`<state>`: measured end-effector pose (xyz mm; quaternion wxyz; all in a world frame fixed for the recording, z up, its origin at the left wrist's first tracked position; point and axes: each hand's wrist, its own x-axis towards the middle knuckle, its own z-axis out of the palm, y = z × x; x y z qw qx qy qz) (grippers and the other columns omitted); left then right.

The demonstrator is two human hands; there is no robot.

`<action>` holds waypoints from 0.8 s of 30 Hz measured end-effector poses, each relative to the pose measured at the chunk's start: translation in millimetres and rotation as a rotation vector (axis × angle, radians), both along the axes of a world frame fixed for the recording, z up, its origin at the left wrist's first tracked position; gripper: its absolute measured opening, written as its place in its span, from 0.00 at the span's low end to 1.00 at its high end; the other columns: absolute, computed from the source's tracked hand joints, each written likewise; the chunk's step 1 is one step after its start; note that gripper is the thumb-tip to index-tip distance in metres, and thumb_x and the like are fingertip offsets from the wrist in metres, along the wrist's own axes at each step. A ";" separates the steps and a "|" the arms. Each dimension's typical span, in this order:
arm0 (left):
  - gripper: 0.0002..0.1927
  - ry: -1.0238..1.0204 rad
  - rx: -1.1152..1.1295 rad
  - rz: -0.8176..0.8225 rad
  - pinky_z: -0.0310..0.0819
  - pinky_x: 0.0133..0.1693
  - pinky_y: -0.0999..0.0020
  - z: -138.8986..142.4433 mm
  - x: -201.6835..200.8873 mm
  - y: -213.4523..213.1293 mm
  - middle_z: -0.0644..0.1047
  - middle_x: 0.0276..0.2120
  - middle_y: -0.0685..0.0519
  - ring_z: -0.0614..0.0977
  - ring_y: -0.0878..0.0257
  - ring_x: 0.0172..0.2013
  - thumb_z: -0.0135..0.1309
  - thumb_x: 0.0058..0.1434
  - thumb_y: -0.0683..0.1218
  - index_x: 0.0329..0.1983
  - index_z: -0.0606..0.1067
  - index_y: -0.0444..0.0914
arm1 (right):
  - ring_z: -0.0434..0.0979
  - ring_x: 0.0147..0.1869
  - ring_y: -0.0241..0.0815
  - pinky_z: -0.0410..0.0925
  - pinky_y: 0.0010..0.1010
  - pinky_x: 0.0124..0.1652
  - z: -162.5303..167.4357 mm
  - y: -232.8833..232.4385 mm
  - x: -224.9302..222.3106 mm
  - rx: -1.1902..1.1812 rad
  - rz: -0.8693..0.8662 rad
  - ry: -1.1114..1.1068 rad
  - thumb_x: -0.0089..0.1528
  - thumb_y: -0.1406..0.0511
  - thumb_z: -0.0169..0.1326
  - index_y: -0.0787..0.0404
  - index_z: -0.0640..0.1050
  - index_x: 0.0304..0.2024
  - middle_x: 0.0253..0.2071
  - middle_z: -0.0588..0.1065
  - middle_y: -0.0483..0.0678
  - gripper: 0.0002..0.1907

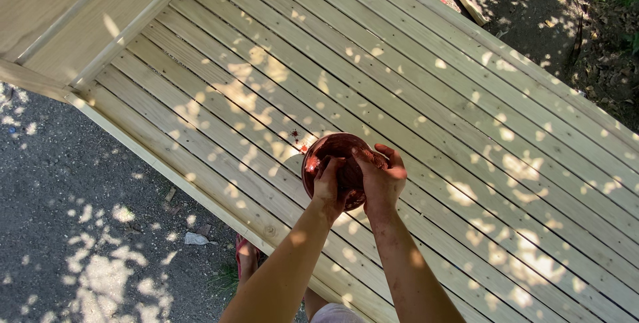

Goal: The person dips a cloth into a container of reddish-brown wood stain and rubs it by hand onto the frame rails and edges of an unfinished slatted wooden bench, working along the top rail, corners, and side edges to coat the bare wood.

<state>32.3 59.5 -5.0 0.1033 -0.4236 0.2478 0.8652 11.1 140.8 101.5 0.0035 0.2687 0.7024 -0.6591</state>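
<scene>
Resting on the pale slatted wooden deck, a reddish-brown bowl is gripped from both sides. The left hand is curled over the near rim, fingers dipped inside; the right hand is clasped around the right rim, fingers bent together. The deck's near edge lies just beside; open planks extend beyond.

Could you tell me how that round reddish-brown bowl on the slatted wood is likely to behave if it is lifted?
The bowl looks wet with reddish stain, so probably slippery. Both the left hand and right hand are on it, and drips nearby suggest it may spill if tipped.
</scene>
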 end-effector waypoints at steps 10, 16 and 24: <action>0.35 0.066 0.234 -0.178 0.79 0.55 0.51 16.4 -1.3 -17.2 0.75 0.60 0.47 0.78 0.52 0.59 0.41 0.66 0.68 0.69 0.67 0.44 | 0.72 0.28 0.30 0.70 0.24 0.32 -15.2 9.5 -10.7 0.262 0.350 0.349 0.51 0.69 0.68 0.62 0.71 0.25 0.24 0.75 0.42 0.15; 0.30 0.100 0.418 -0.278 0.81 0.51 0.53 18.0 -15.0 -25.2 0.77 0.54 0.43 0.80 0.51 0.53 0.36 0.69 0.64 0.62 0.71 0.41 | 0.67 0.27 0.41 0.66 0.30 0.29 14.1 7.2 -13.2 0.519 0.605 0.765 0.47 0.74 0.62 0.63 0.69 0.21 0.25 0.67 0.47 0.12; 0.20 0.056 0.595 -0.401 0.85 0.39 0.65 15.4 -18.9 -27.2 0.80 0.40 0.45 0.85 0.58 0.37 0.43 0.73 0.54 0.47 0.75 0.32 | 0.64 0.30 0.50 0.65 0.38 0.31 45.3 4.9 -19.1 0.598 0.845 0.964 0.43 0.73 0.62 0.61 0.64 0.20 0.24 0.64 0.49 0.17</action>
